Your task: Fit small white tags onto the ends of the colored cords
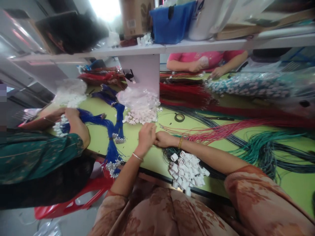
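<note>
Above the yellow table (133, 147), my left hand (147, 137) and my right hand (164, 139) meet with fingers pinched together. What they hold between them is too small and blurred to make out. Just beyond my left hand lies a pile of small white plastic connectors (140, 117), spilling from a clear plastic bag (139, 97). Below my right forearm, a heap of white connectors (187, 170) sits at the table's front edge, with dark wires at its back. Thin pink wires (216, 131) stretch away to the right, their tips near my right hand.
Blue wire bundles (108, 131) lie to the left, beside a co-worker's hands (71, 114). A tape roll (179, 117), dark wires and green wires (261, 144) are at the right. Another person in pink (206, 60) works opposite, under a shelf (172, 48) holding a blue bin (169, 24).
</note>
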Action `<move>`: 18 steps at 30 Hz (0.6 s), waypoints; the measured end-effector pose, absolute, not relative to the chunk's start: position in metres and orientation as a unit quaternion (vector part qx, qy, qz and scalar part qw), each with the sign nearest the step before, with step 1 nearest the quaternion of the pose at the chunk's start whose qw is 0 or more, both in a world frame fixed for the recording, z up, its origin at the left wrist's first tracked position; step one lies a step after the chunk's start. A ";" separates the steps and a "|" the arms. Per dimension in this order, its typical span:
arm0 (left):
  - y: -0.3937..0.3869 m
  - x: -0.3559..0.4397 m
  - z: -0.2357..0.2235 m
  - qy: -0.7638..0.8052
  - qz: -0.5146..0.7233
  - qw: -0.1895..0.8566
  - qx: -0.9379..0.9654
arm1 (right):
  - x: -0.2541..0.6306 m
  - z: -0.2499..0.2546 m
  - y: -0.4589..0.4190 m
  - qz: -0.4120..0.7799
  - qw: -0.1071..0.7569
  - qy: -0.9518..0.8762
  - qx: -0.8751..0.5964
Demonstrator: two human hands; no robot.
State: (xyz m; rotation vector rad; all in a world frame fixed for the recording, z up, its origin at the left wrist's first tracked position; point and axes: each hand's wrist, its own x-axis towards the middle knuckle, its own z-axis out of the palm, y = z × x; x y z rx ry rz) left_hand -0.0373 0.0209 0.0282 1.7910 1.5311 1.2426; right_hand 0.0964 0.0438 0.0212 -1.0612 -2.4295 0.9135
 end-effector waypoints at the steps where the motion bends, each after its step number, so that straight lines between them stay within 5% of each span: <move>1: 0.035 -0.051 0.024 0.604 0.425 0.194 0.645 | 0.097 0.023 0.044 0.305 0.128 -0.870 -0.366; 5: 0.075 -0.085 0.003 0.673 0.324 0.119 0.654 | 0.100 0.032 0.044 0.239 0.043 -0.899 -0.364; 11: 0.077 -0.088 -0.005 0.666 0.308 0.121 0.669 | 0.109 0.025 0.051 0.357 0.127 -0.847 -0.373; 15: 0.068 -0.091 0.009 0.659 0.430 0.168 0.594 | 0.110 0.017 0.060 0.485 0.195 -0.750 -0.405; 18: 0.063 -0.093 0.020 0.615 0.562 0.319 0.453 | 0.106 0.018 0.063 0.539 0.259 -0.691 -0.405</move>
